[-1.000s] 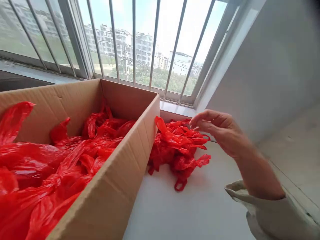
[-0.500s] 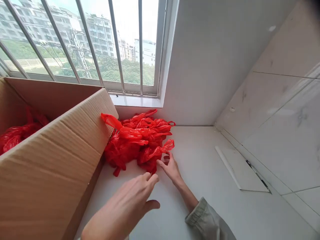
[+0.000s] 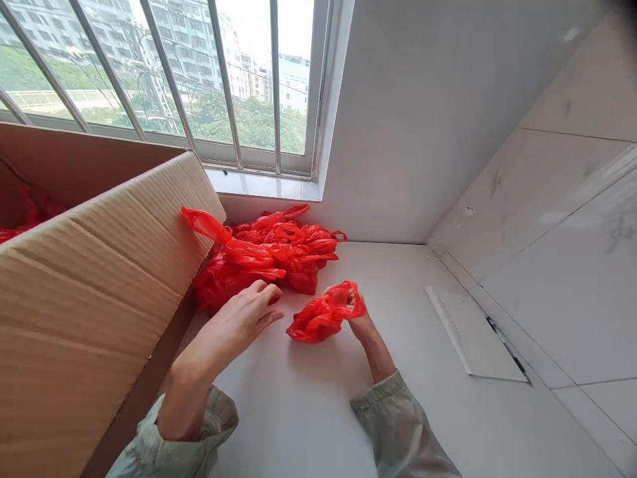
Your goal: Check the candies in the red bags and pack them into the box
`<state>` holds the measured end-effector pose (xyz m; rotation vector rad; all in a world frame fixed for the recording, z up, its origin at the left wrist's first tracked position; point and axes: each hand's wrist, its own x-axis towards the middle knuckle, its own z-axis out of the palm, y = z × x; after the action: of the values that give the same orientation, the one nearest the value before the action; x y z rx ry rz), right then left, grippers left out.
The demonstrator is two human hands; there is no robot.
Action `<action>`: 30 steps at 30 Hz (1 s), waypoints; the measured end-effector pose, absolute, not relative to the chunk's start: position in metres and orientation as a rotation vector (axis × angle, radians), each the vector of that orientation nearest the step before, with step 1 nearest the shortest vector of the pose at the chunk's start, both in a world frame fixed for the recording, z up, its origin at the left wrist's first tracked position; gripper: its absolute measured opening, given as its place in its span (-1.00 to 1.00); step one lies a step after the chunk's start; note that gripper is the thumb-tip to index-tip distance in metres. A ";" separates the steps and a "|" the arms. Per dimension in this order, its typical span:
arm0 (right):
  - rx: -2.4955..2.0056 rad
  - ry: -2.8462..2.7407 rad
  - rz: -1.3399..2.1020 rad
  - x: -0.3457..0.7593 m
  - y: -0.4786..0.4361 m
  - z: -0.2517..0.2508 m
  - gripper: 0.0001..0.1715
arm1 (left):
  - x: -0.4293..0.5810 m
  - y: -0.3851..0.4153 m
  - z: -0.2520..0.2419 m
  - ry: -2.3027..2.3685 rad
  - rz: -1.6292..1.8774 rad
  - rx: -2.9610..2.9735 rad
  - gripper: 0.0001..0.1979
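My right hand (image 3: 359,320) is closed on a crumpled red plastic bag (image 3: 322,315), pulled a little away from the pile of red plastic bags (image 3: 263,255) that lies against the cardboard box (image 3: 94,279). My left hand (image 3: 233,325) reaches toward the near edge of that pile, fingers loosely stretched out and holding nothing. Both hands hover low over the white counter (image 3: 318,398). More red bags (image 3: 27,209) show inside the box at the far left.
The tall cardboard box fills the left side. A barred window (image 3: 199,86) runs along the back, a grey wall (image 3: 423,119) and tiled wall (image 3: 562,219) close the right. A flat white sheet (image 3: 472,332) lies on the counter at the right.
My right hand has taken one red bag from the pile and drawn it toward me. My left hand has moved forward to the pile's near edge.
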<state>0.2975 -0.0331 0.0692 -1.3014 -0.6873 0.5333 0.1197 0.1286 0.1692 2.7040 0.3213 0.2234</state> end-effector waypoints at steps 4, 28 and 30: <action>-1.229 -0.702 0.506 0.302 -0.041 0.085 -0.62 | 0.134 0.115 0.162 0.211 0.182 2.624 -0.72; -1.490 -0.719 -0.379 0.261 -0.021 0.031 -0.80 | 0.185 0.107 0.081 0.128 0.467 2.372 -0.83; -1.490 -0.758 -0.399 0.261 -0.030 0.031 -0.83 | 0.183 0.109 0.071 0.170 0.567 2.420 -0.77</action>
<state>0.2615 -0.0304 0.0313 -1.4897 -0.7578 -0.3990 0.1826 0.1095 0.0713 2.4199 0.1705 0.5667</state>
